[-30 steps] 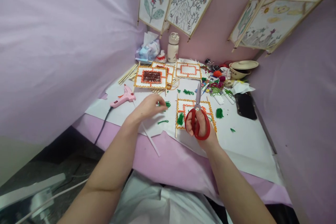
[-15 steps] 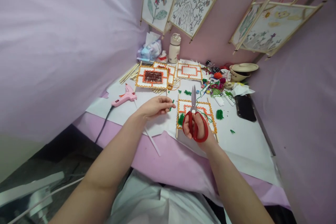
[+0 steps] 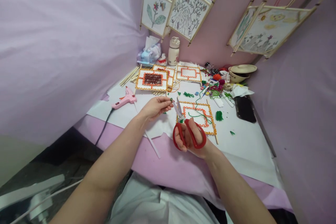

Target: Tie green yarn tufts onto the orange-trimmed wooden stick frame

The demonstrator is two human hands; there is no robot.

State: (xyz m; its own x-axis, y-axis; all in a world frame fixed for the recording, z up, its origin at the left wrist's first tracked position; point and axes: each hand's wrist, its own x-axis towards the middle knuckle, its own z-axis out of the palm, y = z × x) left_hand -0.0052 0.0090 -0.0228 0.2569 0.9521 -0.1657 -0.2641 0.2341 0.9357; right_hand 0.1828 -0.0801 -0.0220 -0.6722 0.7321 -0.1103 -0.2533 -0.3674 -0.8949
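My right hand [image 3: 191, 139] grips red-handled scissors [image 3: 187, 126], blades parted and pointing up-left toward my left hand. My left hand [image 3: 155, 106] pinches a short piece of green yarn [image 3: 171, 100] between thumb and fingertips, just beside the blade tips. Behind the scissors lies an orange-bordered frame [image 3: 198, 112] with a loose green thread across it. A small green yarn bundle [image 3: 218, 115] sits to the right of that frame.
A pink glue gun [image 3: 124, 99] lies at the left on white paper [image 3: 246, 143], its cord running off the edge. Other yarn frames [image 3: 152, 79], a bottle [image 3: 173, 51], a bowl [image 3: 240, 70], a black phone [image 3: 245, 108] and mixed yarn scraps [image 3: 216, 85] crowd the back. A white stick [image 3: 151, 142] overhangs the front edge.
My left hand lifted a green yarn piece off the paper. My right hand swung the scissors left toward it and opened the blades.
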